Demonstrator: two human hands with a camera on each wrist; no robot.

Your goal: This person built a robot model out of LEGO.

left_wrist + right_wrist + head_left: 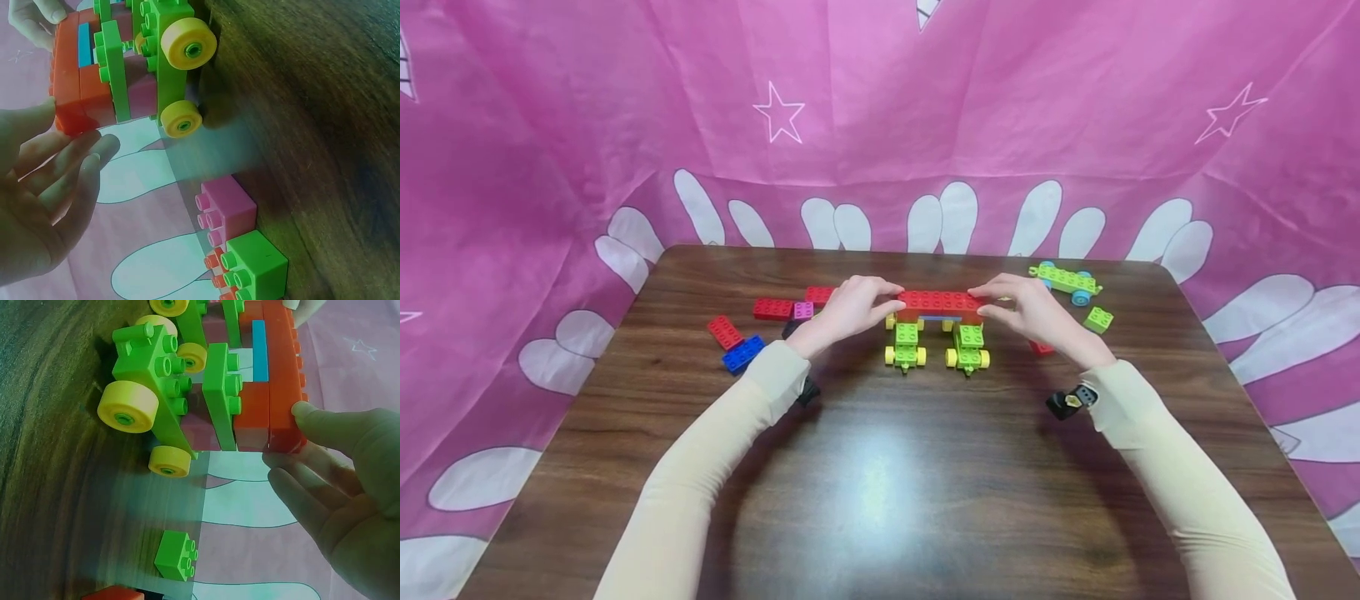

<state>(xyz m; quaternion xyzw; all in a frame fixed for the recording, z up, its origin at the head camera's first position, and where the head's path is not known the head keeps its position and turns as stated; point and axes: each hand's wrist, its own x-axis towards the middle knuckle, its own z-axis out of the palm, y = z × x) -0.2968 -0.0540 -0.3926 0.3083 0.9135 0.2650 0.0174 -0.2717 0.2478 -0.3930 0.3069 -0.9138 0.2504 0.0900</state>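
Note:
A block structure stands in front of me on two green wheeled bases [906, 354] with yellow wheels [189, 44]. Across its top runs a long red brick [936, 300]. My left hand [853, 308] pinches the red brick's left end between thumb and fingers. At the opposite end, my right hand [1033, 312] pinches it the same way. Beneath the red layer, a blue piece [259, 350] shows between two red blocks [253, 419]. Green plates [219, 394] and pink blocks [201, 419] stack below these in the right wrist view.
Left of the structure lie red bricks [725, 332], a blue brick [743, 354] and a pink brick [803, 310]. At the back right are a green wheeled base with blue wheels [1066, 280] and a small green brick [1098, 320]. A pink patterned cloth [880, 125] borders the table [880, 517].

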